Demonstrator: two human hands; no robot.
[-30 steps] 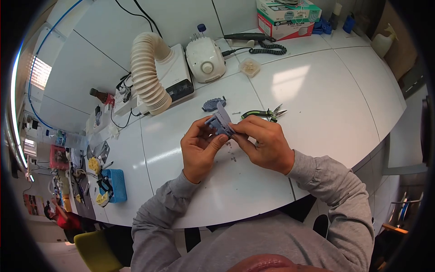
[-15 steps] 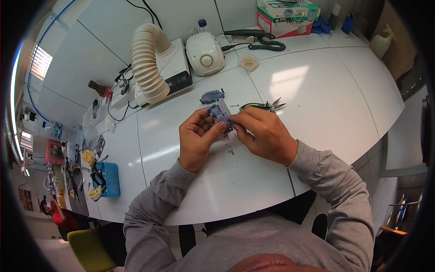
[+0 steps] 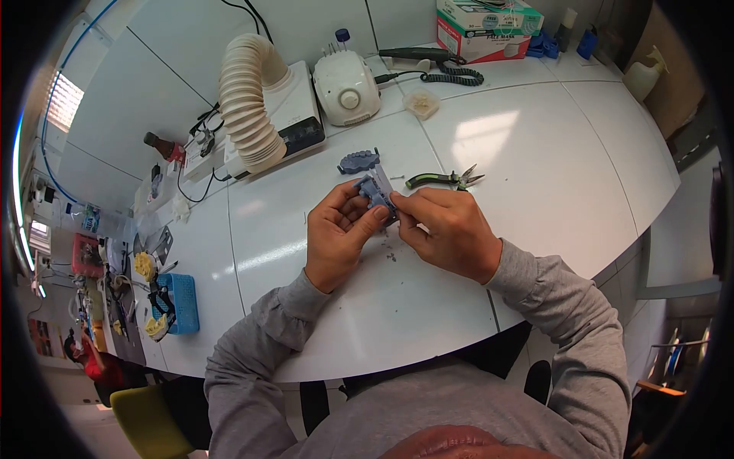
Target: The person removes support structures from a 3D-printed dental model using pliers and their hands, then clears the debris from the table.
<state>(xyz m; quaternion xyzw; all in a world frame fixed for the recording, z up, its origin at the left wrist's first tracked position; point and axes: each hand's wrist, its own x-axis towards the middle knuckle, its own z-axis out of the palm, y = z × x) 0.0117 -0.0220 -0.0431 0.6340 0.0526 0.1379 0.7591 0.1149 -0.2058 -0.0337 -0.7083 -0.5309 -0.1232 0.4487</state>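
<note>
Over the white table, my left hand [image 3: 340,237] is closed around a blue-grey dental model [image 3: 376,191], thumb on its near side. My right hand [image 3: 447,226] pinches at the model's right edge; whether a small piece is between those fingertips is hidden. Just beyond the hands lies a second blue-grey dental model [image 3: 358,161] with a row of teeth. Pliers [image 3: 443,180] with green and black handles rest to the right of it, jaws pointing right. Small grey scraps [image 3: 391,257] are scattered on the table below the hands.
A white unit with a ribbed hose [image 3: 246,99] and a white control box [image 3: 345,90] stand at the back. Farther right are a handpiece [image 3: 417,55], a small tub [image 3: 421,103] and mask boxes [image 3: 489,34]. A blue basket [image 3: 182,302] sits left. Another person [image 3: 99,359] is far left.
The held dental model has turned slightly, showing more of its toothed face. Both hands stay close together on it, and the view has shifted a little.
</note>
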